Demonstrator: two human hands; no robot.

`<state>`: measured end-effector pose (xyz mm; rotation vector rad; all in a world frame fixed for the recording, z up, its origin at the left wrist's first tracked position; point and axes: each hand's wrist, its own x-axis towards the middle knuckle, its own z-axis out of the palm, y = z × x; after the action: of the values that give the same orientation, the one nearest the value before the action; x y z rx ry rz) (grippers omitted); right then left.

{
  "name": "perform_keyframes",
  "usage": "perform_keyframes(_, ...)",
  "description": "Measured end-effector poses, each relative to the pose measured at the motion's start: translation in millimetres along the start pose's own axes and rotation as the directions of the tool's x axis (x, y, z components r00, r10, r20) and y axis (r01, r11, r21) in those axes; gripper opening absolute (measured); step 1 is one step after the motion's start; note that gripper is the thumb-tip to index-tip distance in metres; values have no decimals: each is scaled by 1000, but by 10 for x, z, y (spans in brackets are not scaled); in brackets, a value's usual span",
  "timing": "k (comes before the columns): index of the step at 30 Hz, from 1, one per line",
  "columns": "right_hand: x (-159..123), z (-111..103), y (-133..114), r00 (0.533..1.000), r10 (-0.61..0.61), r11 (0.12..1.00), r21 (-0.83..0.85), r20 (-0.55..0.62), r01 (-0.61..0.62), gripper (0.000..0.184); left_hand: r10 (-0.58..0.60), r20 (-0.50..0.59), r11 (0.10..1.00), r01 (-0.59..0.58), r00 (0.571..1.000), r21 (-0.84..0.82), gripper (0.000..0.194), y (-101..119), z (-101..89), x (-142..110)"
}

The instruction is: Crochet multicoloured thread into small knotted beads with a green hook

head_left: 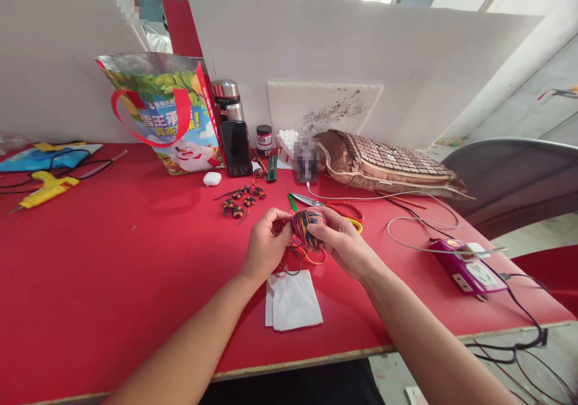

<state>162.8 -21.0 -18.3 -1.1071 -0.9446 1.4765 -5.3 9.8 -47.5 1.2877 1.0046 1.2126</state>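
Near the centre of the frame, a multicoloured ball of yarn [309, 229] sits up off the red table [135, 284], grasped between the thumb and fingers of the right hand [341, 241]. The left hand [267, 244] pinches at the ball's left edge with thumb and fingertips; I cannot tell whether a single strand is caught there. Loose cords [311, 256] loop just below the hands, above folded white paper [298, 302] at lower centre. Just beyond the ball lie scissors [345, 209] with orange handles and a green-handled tool [292, 202]. Small knotted pieces [238, 211] in similar colours lie up and to the left, near a white case [212, 179] and an upright black phone [236, 148]. A yellow glue gun [49, 188] rests at far left, a purple power socket [467, 266] at right.
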Motion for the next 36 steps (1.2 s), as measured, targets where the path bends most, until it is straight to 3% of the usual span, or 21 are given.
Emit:
perform_keyframes(5, 56, 5, -23, 998, 67, 995, 72, -8, -67, 36, 27, -66, 1000, -27, 997, 4, 17, -6, -17, 15)
perform_keyframes(13, 169, -109, -1, 990, 140, 974, 178, 6, -139, 26, 74, -40, 997, -74, 996, 4, 22, 56, -41, 22)
perform_keyframes(21, 225, -54, 244, 993, 107, 963, 245, 46, -115, 47, 219, 28, 963, -221, 975, 152, 27, 33, 21, -24)
perform_keyframes(28, 158, 34, 234, 996, 49, 971, 228, 75, -65, 58, 155, 52, 986, -158, 986, 56, 20, 45, 4, -4)
perform_keyframes(36, 192, -56, 237, 999, 2, 989, 147, 40, -8, 65, -18, 60, 993, 25, 998, -119, 28, 33, -14, 25)
